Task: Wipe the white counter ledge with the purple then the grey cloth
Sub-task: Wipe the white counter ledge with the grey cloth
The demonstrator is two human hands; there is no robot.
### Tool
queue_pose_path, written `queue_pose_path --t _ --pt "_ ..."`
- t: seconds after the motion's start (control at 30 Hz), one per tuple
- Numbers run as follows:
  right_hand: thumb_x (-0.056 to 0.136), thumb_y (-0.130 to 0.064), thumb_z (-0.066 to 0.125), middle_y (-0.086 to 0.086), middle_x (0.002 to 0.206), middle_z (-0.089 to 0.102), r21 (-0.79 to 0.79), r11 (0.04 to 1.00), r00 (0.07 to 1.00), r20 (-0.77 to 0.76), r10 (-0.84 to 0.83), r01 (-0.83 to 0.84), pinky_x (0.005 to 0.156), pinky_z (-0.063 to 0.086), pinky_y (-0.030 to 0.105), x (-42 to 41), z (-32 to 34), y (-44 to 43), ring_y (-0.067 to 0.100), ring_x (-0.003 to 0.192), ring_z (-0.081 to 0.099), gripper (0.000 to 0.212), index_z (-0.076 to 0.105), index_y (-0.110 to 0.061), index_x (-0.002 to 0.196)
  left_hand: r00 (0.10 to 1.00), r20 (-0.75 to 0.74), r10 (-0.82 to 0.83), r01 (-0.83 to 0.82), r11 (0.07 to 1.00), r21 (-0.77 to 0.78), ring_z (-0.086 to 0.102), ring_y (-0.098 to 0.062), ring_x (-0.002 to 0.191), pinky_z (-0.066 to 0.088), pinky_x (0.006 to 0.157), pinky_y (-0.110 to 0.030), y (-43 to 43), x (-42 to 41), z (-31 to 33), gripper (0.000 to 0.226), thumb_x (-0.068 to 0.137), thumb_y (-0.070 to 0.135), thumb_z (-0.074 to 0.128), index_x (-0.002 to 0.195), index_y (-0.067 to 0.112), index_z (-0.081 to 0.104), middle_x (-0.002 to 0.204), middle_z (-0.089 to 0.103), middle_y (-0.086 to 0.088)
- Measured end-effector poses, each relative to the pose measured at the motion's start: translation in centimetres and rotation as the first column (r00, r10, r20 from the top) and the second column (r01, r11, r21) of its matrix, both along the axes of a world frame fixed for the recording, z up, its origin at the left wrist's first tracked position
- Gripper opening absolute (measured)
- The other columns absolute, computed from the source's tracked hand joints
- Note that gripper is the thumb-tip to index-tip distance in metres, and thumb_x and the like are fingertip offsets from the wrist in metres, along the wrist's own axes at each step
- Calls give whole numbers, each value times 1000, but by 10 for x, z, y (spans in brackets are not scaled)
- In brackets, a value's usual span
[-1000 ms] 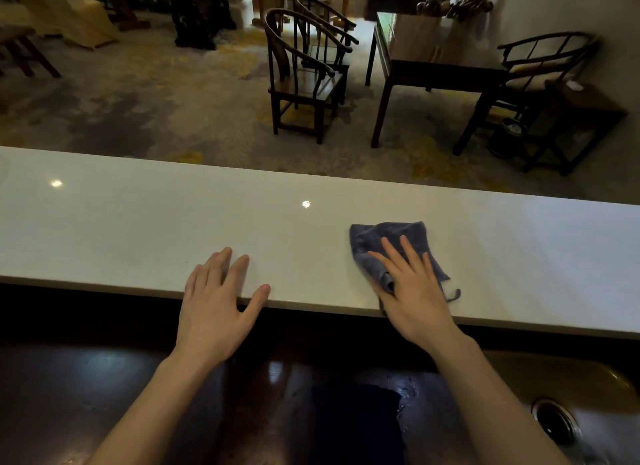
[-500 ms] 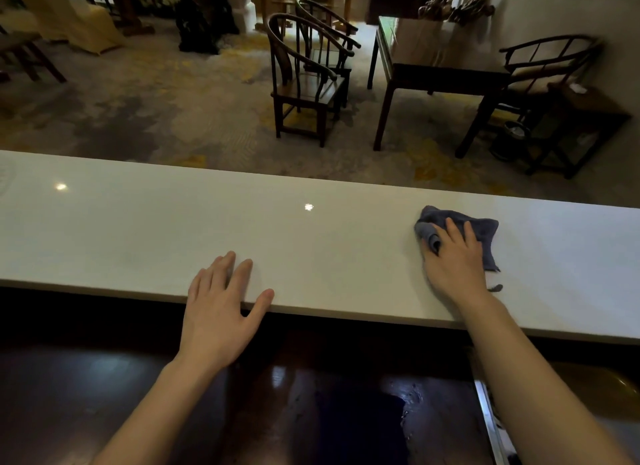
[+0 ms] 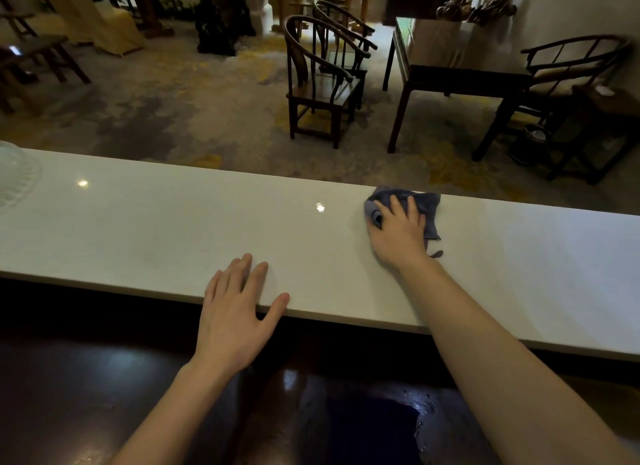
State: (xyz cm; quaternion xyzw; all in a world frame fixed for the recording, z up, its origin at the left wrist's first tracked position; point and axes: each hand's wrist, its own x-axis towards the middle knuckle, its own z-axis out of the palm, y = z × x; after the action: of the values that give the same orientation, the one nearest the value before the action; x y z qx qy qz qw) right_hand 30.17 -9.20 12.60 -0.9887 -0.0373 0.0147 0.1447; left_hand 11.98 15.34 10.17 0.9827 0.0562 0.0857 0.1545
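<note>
Our right hand [image 3: 398, 232] presses the cloth [image 3: 427, 205], probably purple, flat-fingered at the worktop's [image 3: 173, 229] far edge; we should overlap strokes, pressing evenly. Left hand [image 3: 235, 312] rests flat, empty.

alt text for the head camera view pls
A person's right hand presses a purple cloth near the far edge of a white counter ledge, while the left hand rests flat on its near edge. Dark wooden chairs stand beyond.
</note>
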Motion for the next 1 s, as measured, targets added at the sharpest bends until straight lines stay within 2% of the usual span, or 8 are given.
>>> queue_pose_path --t 0.23,0.53,0.73,0.83,1.0 --pt "105 -49 33 0 171 11 60 967 967 -50 251 -248 124 -4 54 3 -2 71 30 156 -7 53 30 -35 156 1000 13 12 -12 1000 9 24 -22 149 12 122 -40 -1 0 1 71 91 68 32 146 24 44 159 34 -5" --pt "104 -42 42 0 170 14 116 811 815 -21 580 -574 125 -4 52 -32 1 104 26 156 -8 52 34 -34 155 999 51 12 -10 999 -37 24 -17 149 9 122 -35 1 1 0 81 89 71 36 148 15 38 159 35 -4" --pt "100 -44 46 -1 169 19 111 740 746 29 665 -664 125 -2 51 -70 -4 95 24 156 -4 54 37 -35 153 997 71 -5 13 995 -101 26 -16 148 10 123 -34 4 -3 -2 88 89 74 37 151 14 28 159 35 -6" --pt "96 -37 54 -1 168 23 88 718 723 85 686 -691 126 0 49 -90 -9 84 23 156 -1 58 40 -33 152 996 85 -27 38 990 -136 28 -17 147 11 122 -33 6 -5 -2 86 89 73 36 151 14 26 158 37 -8" --pt "98 -32 52 -6 169 20 89 706 711 126 692 -702 124 -9 37 -118 -11 52 18 156 -6 57 37 -35 152 995 64 -79 84 993 -85 21 -16 150 11 124 -38 9 -8 -1 95 86 79 27 153 12 28 161 30 -7"
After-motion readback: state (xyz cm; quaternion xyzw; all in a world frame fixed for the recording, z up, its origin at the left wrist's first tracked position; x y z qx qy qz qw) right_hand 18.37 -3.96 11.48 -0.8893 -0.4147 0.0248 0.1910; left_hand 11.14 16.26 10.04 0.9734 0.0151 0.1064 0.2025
